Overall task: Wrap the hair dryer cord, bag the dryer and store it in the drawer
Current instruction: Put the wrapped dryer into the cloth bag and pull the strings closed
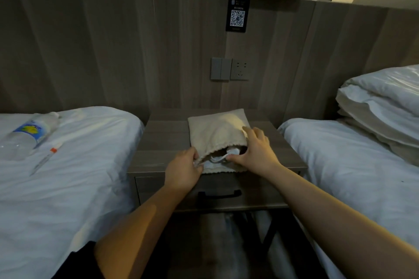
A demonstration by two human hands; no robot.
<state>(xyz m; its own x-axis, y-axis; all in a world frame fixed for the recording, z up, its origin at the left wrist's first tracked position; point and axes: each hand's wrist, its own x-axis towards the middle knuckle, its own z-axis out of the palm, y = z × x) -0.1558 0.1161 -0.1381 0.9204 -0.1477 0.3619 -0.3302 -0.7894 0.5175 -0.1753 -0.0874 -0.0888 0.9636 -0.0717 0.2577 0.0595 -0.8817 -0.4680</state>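
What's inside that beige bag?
Through the open mouth of the beige bag, something white shows, likely the dryer and its cord. The cloth hides the rest. The left hand and right hand hold the opening.

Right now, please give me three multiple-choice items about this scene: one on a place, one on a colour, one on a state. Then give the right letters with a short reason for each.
1. Where does the cloth bag lie?
A. on the nightstand
B. on the left bed
C. inside the drawer

2. What colour is the bag?
A. black
B. beige
C. red

3. In what state is the drawer?
A. pulled fully out
B. removed
C. shut

Answers:
1 A: the bag rests on the nightstand top, between the two beds.
2 B: its cloth is pale beige.
3 C: the drawer front with its dark handle sits flush below the top, while the left hand and right hand hold the mouth of the bag.
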